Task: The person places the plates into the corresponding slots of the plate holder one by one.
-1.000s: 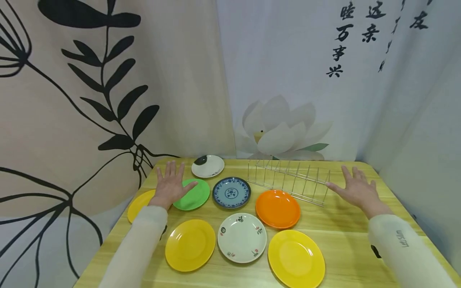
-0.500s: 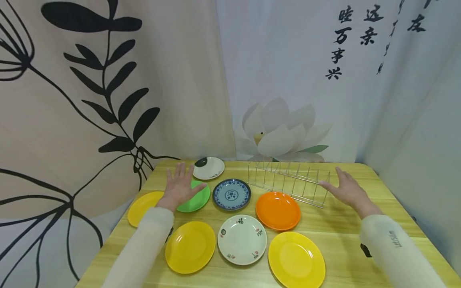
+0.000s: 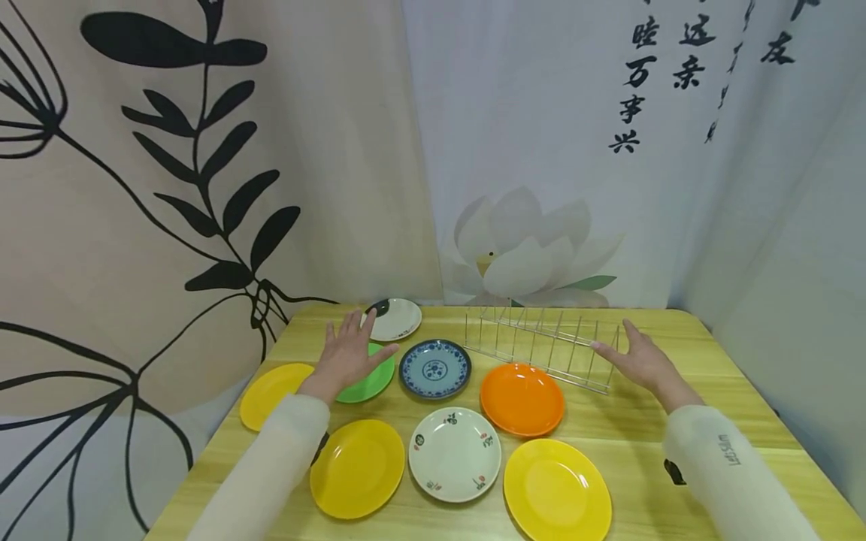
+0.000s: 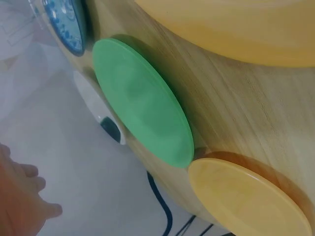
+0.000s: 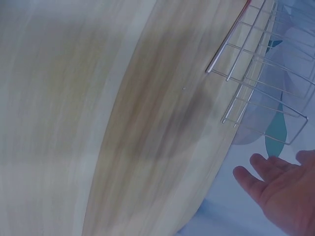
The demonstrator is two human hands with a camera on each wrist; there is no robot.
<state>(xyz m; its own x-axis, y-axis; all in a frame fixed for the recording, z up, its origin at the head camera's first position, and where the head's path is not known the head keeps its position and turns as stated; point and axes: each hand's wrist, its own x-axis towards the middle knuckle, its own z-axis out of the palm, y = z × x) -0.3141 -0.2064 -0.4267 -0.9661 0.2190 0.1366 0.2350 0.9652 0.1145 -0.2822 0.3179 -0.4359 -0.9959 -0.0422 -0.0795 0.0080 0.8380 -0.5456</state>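
My left hand (image 3: 346, 359) is held over the green plate (image 3: 370, 382) with fingers spread and nothing in it; it hides part of that plate. In the left wrist view the green plate (image 4: 142, 103) shows whole, apart from the hand. At the right, my right hand (image 3: 643, 362) hovers by the right end of a metal wire rack (image 3: 541, 338), its fingers extended and holding nothing. The right wrist view has the rack's wire end (image 5: 266, 83) just above the fingertips in the picture, and the hand (image 5: 285, 189) with its palm side partly showing.
Around the hands lie a black-and-white plate (image 3: 397, 321), a blue patterned plate (image 3: 435, 368), an orange plate (image 3: 522, 400), a white patterned plate (image 3: 455, 454) and yellow plates (image 3: 358, 469) on the wooden table (image 3: 649, 481). A printed curtain (image 3: 352, 150) hangs behind.
Both hands have moved inward: the left to the right over the green plate, the right leftward to the rack's end. The plates and rack stay in place.
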